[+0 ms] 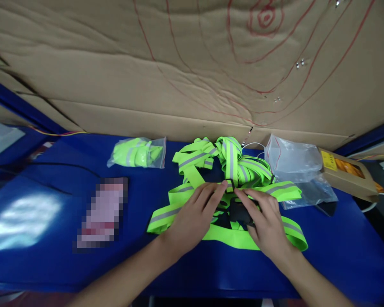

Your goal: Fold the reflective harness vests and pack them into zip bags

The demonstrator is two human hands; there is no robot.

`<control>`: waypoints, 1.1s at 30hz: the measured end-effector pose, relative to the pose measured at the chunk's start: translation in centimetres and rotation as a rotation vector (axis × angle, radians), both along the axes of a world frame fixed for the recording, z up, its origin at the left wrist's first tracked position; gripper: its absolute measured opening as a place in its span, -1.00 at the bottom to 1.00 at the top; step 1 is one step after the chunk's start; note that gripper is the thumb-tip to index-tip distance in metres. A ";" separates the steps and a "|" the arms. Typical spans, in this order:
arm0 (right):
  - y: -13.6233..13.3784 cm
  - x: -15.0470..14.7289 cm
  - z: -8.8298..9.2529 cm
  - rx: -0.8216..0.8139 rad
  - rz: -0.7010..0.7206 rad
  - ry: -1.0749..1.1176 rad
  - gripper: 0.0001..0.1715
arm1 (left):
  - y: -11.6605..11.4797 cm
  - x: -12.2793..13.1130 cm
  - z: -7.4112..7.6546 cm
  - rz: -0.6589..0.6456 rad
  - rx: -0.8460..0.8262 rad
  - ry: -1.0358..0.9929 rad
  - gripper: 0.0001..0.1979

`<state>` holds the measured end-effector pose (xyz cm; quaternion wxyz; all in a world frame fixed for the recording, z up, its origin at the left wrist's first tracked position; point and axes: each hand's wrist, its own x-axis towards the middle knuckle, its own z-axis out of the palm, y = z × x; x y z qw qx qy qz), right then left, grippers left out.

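A neon green reflective strap harness (pixel 230 164) with grey stripes lies tangled on the blue table (pixel 51 238). My left hand (pixel 195 215) rests on its straps with the fingers stretched flat toward a small black buckle (pixel 230 186). My right hand (pixel 265 221) lies on the straps beside it, its fingers curled over a black part (pixel 238 211) of the harness and its index finger reaching to the buckle. Both fingertips meet near the buckle.
A bagged green harness (pixel 137 152) lies at the back left. Empty clear plastic bags (pixel 297 170) sit to the right, beside a brown cardboard box (pixel 347 172). A blurred pinkish object (pixel 102 213) lies at the left. A cardboard sheet with red lines (pixel 192 64) stands behind.
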<state>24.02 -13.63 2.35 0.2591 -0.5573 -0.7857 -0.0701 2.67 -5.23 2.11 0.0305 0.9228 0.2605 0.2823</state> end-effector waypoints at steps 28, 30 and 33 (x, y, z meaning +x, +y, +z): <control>0.4 -1.5 0.4 -0.039 0.038 0.061 0.09 | -0.7 -0.2 1.1 -0.137 -0.305 -0.072 0.00; 0.7 -0.9 1.9 -0.069 0.085 0.162 0.06 | 0.9 -1.4 3.5 -0.234 -0.498 -0.027 0.14; 1.4 -0.6 3.8 -0.074 0.103 0.339 0.00 | 3.2 -2.5 6.2 -0.381 -0.828 -0.100 0.19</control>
